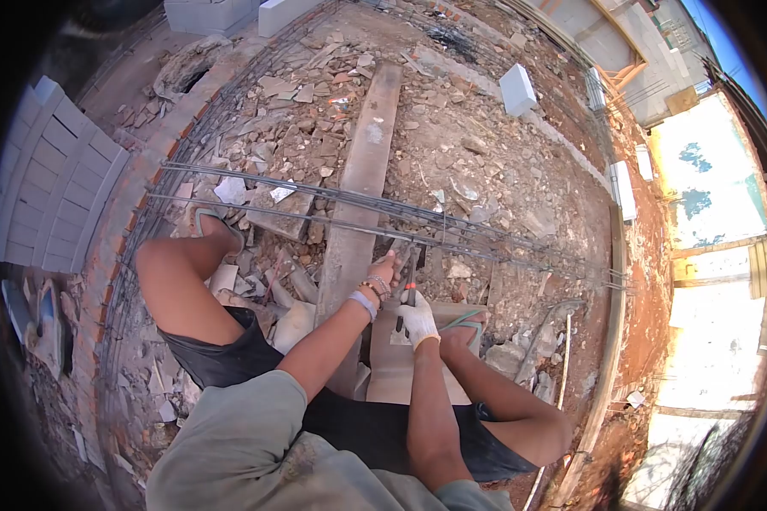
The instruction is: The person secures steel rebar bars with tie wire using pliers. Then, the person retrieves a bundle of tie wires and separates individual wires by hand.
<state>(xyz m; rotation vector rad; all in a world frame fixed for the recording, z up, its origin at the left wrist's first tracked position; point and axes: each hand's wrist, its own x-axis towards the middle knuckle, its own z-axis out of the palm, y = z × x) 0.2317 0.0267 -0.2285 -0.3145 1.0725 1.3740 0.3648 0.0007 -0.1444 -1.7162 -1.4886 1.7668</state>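
Note:
A long bundle of steel reinforcing bars (315, 198) runs across in front of me, from the brick edge at left toward the right. My right hand (418, 321), in a white work glove, is closed around the handles of pincer-like pliers (412, 288) with black and orange grips. The jaws point up to the lower bar. Just left of the pliers, my bare left hand (382, 272) has its fingers curled together close under the bars. What lies between those fingers is too small to make out. Bracelets circle the left wrist.
A concrete-coated plank (368, 153) passes beneath the bars over broken rubble (452, 162). Pale blocks are stacked (55, 175) at left, and a single white block (517, 90) stands farther back. My sandalled feet rest on both sides. A timber edge (607, 341) borders the right.

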